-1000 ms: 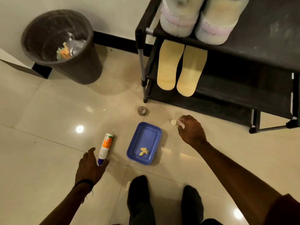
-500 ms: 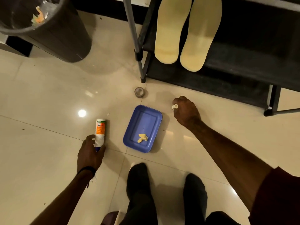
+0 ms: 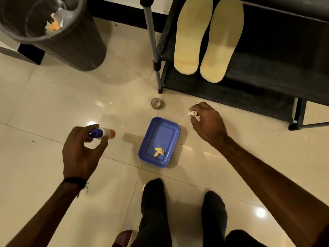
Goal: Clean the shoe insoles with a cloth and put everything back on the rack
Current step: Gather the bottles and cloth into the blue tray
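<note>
Two yellow insoles [image 3: 206,41] lie side by side on the black shoe rack's [image 3: 267,81] middle shelf, toes hanging over its front edge. My left hand [image 3: 81,154] holds a white tube with a blue cap and orange end [image 3: 103,133] lifted off the floor, left of a blue tray [image 3: 166,132]. A small yellow scrap [image 3: 159,152] lies in the tray. My right hand [image 3: 207,122] is curled round a small white piece [image 3: 192,114], held right of the tray and in front of the rack.
A dark waste bin [image 3: 71,45] with scraps inside stands at the top left. A small round clear lid [image 3: 156,103] sits on the tiled floor by the rack's leg [image 3: 154,56]. My two dark-socked feet [image 3: 181,202] are below the tray.
My left hand reached the tube, gripped it and lifted it off the floor. My right hand picked the small white piece from the floor and now holds it raised.
</note>
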